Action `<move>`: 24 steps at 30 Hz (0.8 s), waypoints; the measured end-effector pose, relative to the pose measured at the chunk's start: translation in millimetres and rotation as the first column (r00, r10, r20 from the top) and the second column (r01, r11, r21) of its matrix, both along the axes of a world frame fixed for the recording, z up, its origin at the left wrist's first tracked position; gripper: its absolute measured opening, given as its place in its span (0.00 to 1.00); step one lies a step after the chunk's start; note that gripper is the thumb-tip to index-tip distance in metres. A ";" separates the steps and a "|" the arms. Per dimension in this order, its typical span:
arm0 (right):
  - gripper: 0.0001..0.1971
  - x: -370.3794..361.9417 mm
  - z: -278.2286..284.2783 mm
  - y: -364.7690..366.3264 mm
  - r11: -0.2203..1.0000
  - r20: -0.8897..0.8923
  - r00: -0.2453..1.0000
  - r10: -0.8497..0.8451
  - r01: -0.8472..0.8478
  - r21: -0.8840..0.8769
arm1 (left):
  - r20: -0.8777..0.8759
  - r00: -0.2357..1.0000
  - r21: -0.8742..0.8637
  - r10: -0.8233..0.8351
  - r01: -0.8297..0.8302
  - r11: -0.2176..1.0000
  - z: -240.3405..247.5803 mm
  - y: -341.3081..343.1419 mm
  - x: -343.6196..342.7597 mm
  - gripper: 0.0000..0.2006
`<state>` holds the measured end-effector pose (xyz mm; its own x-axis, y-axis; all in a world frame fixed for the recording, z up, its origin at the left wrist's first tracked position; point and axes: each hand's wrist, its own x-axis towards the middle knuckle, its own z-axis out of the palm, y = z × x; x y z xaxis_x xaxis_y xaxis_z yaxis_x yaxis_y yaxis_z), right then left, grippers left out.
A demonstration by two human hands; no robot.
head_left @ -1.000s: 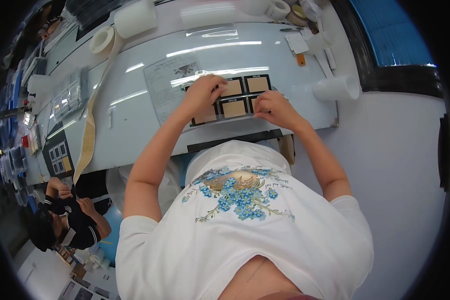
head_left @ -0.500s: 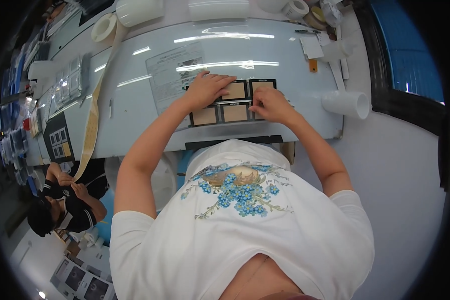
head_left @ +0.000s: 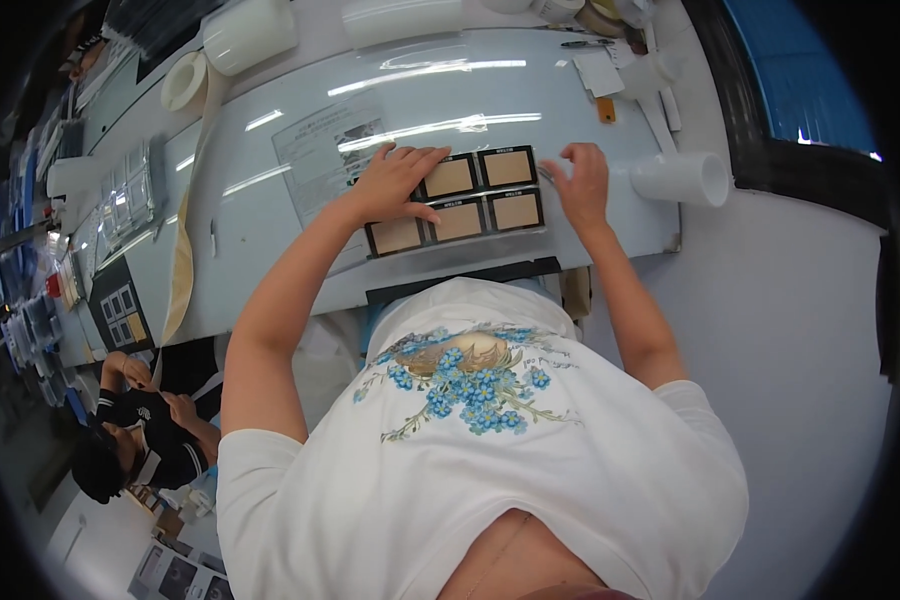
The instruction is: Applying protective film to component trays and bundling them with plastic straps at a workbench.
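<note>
A sheet of several tan rectangles in black frames [head_left: 507, 168] lies on the table in front of me, two rows deep. Across its left part rests my left hand [head_left: 398, 187], fingers spread, thumb reaching over the lower row. That hand covers part of the upper left of the sheet. Just past the sheet's right edge is my right hand [head_left: 582, 185], its thumb held apart from the bent fingers. Nothing can be made out in it. Under the left hand's side, a printed page [head_left: 310, 160] shows on the table.
A white roll [head_left: 680, 180] lies at the right table edge. A long cream strip [head_left: 182, 255] runs from a tape roll [head_left: 184, 82] toward a seated person [head_left: 150, 425] at the left. Large rolls [head_left: 250, 35] line the back, and a pale card [head_left: 598, 74] lies back right.
My right hand has come off the sheet's right-hand rectangles and moved right, its fingers opening. My left hand stays on the sheet. The whole view has shifted slightly.
</note>
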<state>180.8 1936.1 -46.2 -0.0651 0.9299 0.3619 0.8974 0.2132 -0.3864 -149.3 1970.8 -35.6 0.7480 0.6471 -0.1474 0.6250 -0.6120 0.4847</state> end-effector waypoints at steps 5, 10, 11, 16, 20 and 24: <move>0.14 55.1 -45.3 -16.9 0.897 0.016 1.000 -0.018 0.023 -0.441 | -0.047 0.999 -0.064 0.011 -0.014 0.998 0.8 2.7 2.2 0.44; 0.13 62.1 -64.1 -8.0 0.841 0.030 0.999 -0.029 0.040 -0.539 | 0.143 0.964 -0.227 0.223 -0.187 0.956 5.9 10.8 5.6 0.27; 0.11 64.2 -67.5 -2.9 0.831 0.057 0.998 0.003 0.029 -0.556 | 0.137 0.962 -0.221 0.235 -0.202 0.954 -1.8 15.1 2.0 0.27; 0.09 62.7 -56.4 32.0 0.711 0.001 0.985 -0.175 0.127 -0.692 | 0.302 0.697 -0.356 0.650 -0.550 0.755 -8.1 46.2 -11.5 0.15; 0.10 52.8 -58.1 61.8 0.801 0.093 0.976 -0.195 0.214 -0.559 | 0.301 0.648 -0.354 0.699 -0.605 0.713 -23.6 74.3 -40.2 0.13; 0.16 20.1 -66.4 142.2 0.991 -0.220 0.975 0.021 -0.049 -0.122 | 0.310 0.597 -0.346 0.739 -0.654 0.673 -32.9 105.6 -51.5 0.14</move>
<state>200.9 2078.4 -112.6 -0.0312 0.9674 0.2513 0.7814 0.1804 -0.5974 -200.8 2076.4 -68.5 0.0924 0.9882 -0.1224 0.5482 0.0521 0.8347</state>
